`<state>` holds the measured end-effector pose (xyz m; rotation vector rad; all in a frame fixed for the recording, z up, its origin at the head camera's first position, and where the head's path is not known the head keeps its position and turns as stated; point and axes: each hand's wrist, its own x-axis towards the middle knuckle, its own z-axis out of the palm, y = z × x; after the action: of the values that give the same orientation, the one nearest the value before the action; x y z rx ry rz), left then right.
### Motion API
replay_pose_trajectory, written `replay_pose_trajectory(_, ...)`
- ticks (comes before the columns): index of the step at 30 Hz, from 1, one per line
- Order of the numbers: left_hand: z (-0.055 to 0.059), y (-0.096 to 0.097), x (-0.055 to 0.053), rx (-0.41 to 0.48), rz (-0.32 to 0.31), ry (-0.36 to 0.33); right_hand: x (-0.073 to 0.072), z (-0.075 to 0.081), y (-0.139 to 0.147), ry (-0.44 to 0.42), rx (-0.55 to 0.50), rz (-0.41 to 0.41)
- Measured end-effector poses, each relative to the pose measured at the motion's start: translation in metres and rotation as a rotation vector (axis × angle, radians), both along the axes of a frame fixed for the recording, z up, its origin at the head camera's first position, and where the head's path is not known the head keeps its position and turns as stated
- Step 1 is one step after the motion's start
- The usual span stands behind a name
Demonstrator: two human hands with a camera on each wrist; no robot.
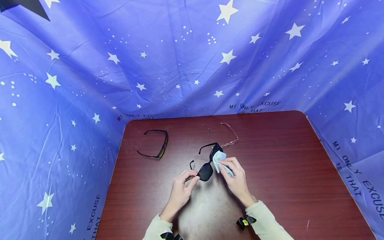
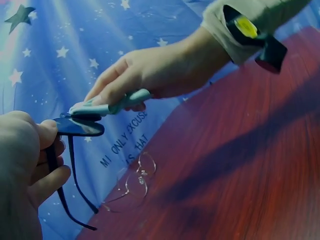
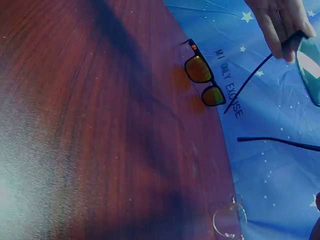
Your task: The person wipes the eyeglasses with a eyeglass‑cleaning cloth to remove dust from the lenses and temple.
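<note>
Black sunglasses [image 1: 205, 172] are held up above the table with their temples unfolded. My left hand [image 1: 181, 188] pinches them at one outer corner of the frame, by the hinge. In my right hand [image 1: 236, 176] a light blue cloth [image 1: 219, 161] is gripped and pressed against the other lens, hiding most of it. From the left wrist view, the cloth [image 2: 102, 108] lies along the lens between the right fingers and the sunglasses [image 2: 80, 126]. The right wrist view shows the left hand [image 3: 281, 25] at a frame corner; the right hand is barely visible there.
Dark-framed glasses with yellowish lenses [image 1: 163, 146] lie unfolded at the table's back left. Clear thin-framed glasses [image 1: 233, 141] lie just behind the held pair. The reddish-brown table [image 1: 285, 160] meets a blue star-printed curtain [image 1: 180, 66] at its back and sides.
</note>
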<state>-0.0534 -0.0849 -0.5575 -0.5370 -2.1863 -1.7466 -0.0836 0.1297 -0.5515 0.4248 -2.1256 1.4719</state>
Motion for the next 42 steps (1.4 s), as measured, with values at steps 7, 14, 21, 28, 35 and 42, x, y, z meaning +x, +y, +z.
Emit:
replay_pose_trajectory(7, 0.002, -0.001, -0.006, -0.256, 0.069, 0.224, -0.009, -0.018, 0.011, -0.010, -0.002, -0.031)
replay_pose_trajectory(14, 0.003, -0.003, -0.007, -0.447, 0.074, 0.383, -0.009, -0.010, 0.013, -0.041, 0.021, 0.006)
replay_pose_trajectory(21, 0.003, -0.006, -0.010, -0.677, 0.037, 0.540, -0.005, 0.000, -0.001, -0.041, 0.106, 0.079)
replay_pose_trajectory(28, 0.004, -0.007, -0.014, -0.827, -0.029, 0.728, -0.001, 0.013, -0.015, 0.000, 0.421, 0.148)
replay_pose_trajectory(35, 0.006, -0.008, -0.016, -0.987, -0.029, 0.893, 0.004, 0.033, -0.029, 0.011, 0.686, 0.091)
replay_pose_trajectory(42, 0.004, -0.005, -0.014, -1.061, -0.038, 0.952, 0.006, 0.042, -0.032, -0.037, 0.841, 0.082)
